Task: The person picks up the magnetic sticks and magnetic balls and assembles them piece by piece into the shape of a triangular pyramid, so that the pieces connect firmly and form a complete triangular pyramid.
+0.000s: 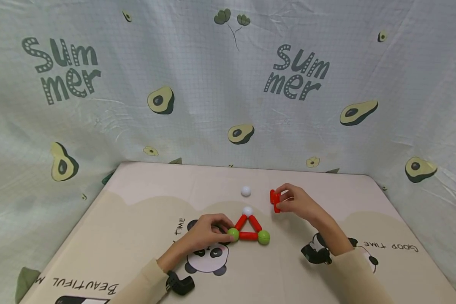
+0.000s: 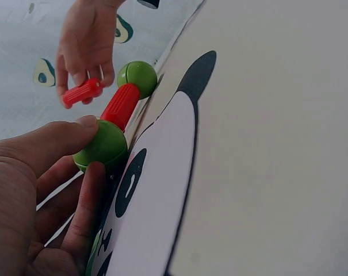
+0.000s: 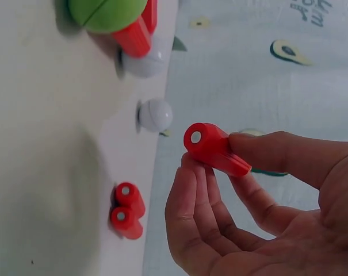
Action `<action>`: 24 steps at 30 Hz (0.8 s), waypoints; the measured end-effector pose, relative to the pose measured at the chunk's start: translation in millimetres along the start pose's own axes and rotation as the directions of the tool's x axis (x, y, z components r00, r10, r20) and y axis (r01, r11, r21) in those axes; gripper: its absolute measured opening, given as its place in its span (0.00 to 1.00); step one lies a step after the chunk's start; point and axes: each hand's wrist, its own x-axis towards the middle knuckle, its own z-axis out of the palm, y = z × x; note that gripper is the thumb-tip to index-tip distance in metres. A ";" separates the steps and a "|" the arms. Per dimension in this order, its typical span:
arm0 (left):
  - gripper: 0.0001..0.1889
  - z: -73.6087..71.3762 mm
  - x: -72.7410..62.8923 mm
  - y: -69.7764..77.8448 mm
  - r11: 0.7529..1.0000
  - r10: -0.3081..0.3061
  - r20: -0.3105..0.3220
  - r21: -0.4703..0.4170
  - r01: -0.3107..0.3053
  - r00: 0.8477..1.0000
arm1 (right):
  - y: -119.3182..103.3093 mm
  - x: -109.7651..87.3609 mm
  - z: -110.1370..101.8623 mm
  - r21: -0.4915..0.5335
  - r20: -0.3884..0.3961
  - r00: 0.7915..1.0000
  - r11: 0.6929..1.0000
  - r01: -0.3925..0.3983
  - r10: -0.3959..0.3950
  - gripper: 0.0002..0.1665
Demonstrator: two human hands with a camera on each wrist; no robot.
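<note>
Three red magnetic rods (image 1: 248,236), two green balls (image 1: 264,237) and a white ball (image 1: 247,211) form a triangle flat on the table. At its near left corner, my left hand (image 1: 211,230) pinches the green ball (image 2: 104,146) between thumb and fingers. My right hand (image 1: 297,203), raised to the right of the triangle, holds a red magnetic rod (image 3: 211,150) between its thumb and fingertips; one round silvery end shows. Beyond that hand, two more red rods (image 3: 127,211) lie side by side on the table, partly hidden in the head view.
A loose white ball (image 1: 245,191) sits behind the triangle. The table (image 1: 144,236) carries a pale cloth printed with pandas and lettering. Behind it hangs a curtain (image 1: 197,84) with avocado prints. Black wrist cameras (image 1: 180,283) sit at both cuffs.
</note>
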 end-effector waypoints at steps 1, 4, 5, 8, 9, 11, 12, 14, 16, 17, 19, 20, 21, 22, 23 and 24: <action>0.13 0.0 0.1 0.1 1.000 0.000 0.000 -0.002 0.000 1.000 | -1.1 -1.2 1.7 -0.001 0.005 1.000 1.000 0.011 -0.011 0.25; 0.13 0.1 0.6 -0.4 1.000 -0.001 0.000 -0.006 0.001 1.000 | -2.4 -2.9 6.0 -0.001 0.025 0.998 0.999 0.052 -0.052 0.23; 0.13 0.1 0.8 -0.6 1.000 -0.002 0.000 -0.006 0.002 1.000 | -2.5 -3.2 7.3 -0.002 0.035 0.997 0.997 0.071 -0.071 0.23; 0.13 0.2 1.3 -1.4 1.000 -0.005 0.001 -0.008 0.005 1.000 | -3.1 -3.8 11.1 -0.008 0.061 0.991 0.993 0.119 -0.118 0.22; 0.13 0.2 1.5 -1.6 1.000 -0.006 0.000 -0.008 0.006 1.000 | -3.5 -3.9 12.3 -0.008 0.068 0.989 0.992 0.129 -0.128 0.22; 0.13 0.2 1.9 -1.8 1.000 -0.009 -0.001 -0.007 0.009 1.000 | -4.4 -4.0 14.8 -0.010 0.080 0.988 0.991 0.137 -0.136 0.23; 0.13 0.2 2.1 -1.9 1.000 -0.008 -0.001 -0.007 0.008 1.000 | -5.0 -4.0 16.1 -0.013 0.083 0.987 0.990 0.139 -0.137 0.23; 0.13 0.1 2.5 -1.8 1.000 -0.008 -0.002 -0.004 0.008 1.000 | -6.2 -3.9 18.5 -0.016 0.090 0.986 0.990 0.141 -0.139 0.23; 0.12 -0.1 2.7 -1.6 1.000 -0.008 -0.001 -0.001 0.008 1.000 | -7.1 -3.8 20.8 -0.021 0.095 0.985 0.989 0.147 -0.145 0.23; 0.12 -0.2 2.7 -1.4 1.000 -0.008 -0.001 -0.001 0.008 1.000 | -7.5 -3.8 21.9 -0.024 0.098 0.984 0.988 0.153 -0.150 0.23; 0.13 -0.5 2.6 -0.8 1.000 -0.008 0.000 0.001 0.008 1.000 | -7.9 -3.8 23.9 -0.029 0.106 0.981 0.985 0.169 -0.165 0.22; 0.13 -0.6 2.5 -0.5 1.000 -0.010 0.001 0.001 0.010 1.000 | -8.0 -3.7 24.8 -0.033 0.111 0.978 0.983 0.179 -0.174 0.22; 0.13 -0.7 2.3 -0.1 1.000 -0.010 0.001 -0.001 0.010 1.000 | -7.9 -3.6 25.7 -0.033 0.118 0.976 0.981 0.190 -0.185 0.22; 0.12 -0.8 2.0 0.3 1.000 -0.012 0.001 -0.002 0.012 1.000 | -7.7 -3.4 26.6 -0.034 0.125 0.973 0.979 0.201 -0.196 0.22; 0.12 -0.8 1.8 0.6 1.000 -0.013 0.001 -0.002 0.013 1.000 | -7.5 -3.1 27.4 -0.035 0.132 0.969 0.976 0.214 -0.207 0.21; 0.12 -0.8 1.6 0.9 1.000 -0.015 0.000 -0.002 0.015 1.000 | -7.1 -2.8 28.2 -0.035 0.140 0.966 0.974 0.224 -0.217 0.21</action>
